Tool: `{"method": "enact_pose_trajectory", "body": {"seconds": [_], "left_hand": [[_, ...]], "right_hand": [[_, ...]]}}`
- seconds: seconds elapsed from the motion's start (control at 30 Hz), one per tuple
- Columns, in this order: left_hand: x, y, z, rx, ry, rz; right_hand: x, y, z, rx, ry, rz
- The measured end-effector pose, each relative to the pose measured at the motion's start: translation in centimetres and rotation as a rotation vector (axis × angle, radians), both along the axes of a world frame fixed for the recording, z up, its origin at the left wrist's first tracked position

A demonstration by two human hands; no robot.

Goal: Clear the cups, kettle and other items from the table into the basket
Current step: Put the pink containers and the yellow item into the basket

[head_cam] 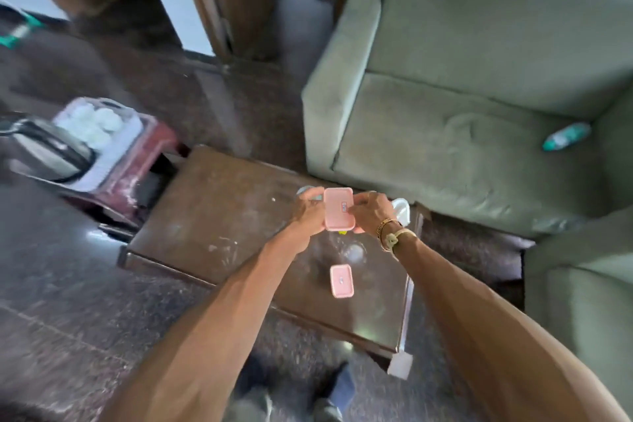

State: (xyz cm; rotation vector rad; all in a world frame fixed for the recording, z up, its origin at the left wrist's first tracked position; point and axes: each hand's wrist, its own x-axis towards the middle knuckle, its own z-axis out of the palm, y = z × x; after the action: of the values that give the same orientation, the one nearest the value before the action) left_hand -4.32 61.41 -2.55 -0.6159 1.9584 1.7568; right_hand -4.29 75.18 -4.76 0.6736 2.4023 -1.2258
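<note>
both hands meet at the middle of the frame, above the far side of the bench (219, 216). the left hand (310, 211) grips the left edge of a pink box (338, 208), and the right hand (371, 212) grips its right edge, fingers curled round it, so the box is held up between them, its lid facing up with a small label on it. the right wrist wears a gold watch (394, 236) and a bangle. a second pink box (342, 281) lies flat on the bench lower down, just below the hands and apart from them. something white (402, 211) shows just past the right hand, too hidden to name. at the left of the frame, blurred, stands the basket (137, 161), reddish, with white cups (94, 125) inside and the kettle (48, 149) in it beside them at the left edge. a green sofa (462, 96) fills the upper right, with a blue-green bottle (567, 136) lying on its seat. the floor (68, 284) is dark and speckled. the person's feet show at the bottom, between the arms.
</note>
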Motion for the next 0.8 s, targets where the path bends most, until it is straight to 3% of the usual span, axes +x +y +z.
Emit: {"method": "enact_pose_trajectory", "body": {"seconds": [0.27, 0.5, 0.6, 0.8], "left_hand": [[0.1, -15.9, 7.2, 0.093, 0.036, 0.246], [2.1, -31.8, 7.1, 0.075, 0.009, 0.346], [2.7, -37.4, 8.1, 0.086, 0.022, 0.394], [2.8, -45.9, 9.5, 0.13, 0.062, 0.502]], "right_hand": [[-3.4, -16.0, 7.9, 0.028, 0.098, 0.239], [-1.9, -31.6, 7.4, 0.034, 0.042, 0.387], [-1.8, -37.6, 7.6, 0.102, 0.101, 0.485], [-2.4, -46.4, 9.5, 0.063, 0.198, 0.48]]}}
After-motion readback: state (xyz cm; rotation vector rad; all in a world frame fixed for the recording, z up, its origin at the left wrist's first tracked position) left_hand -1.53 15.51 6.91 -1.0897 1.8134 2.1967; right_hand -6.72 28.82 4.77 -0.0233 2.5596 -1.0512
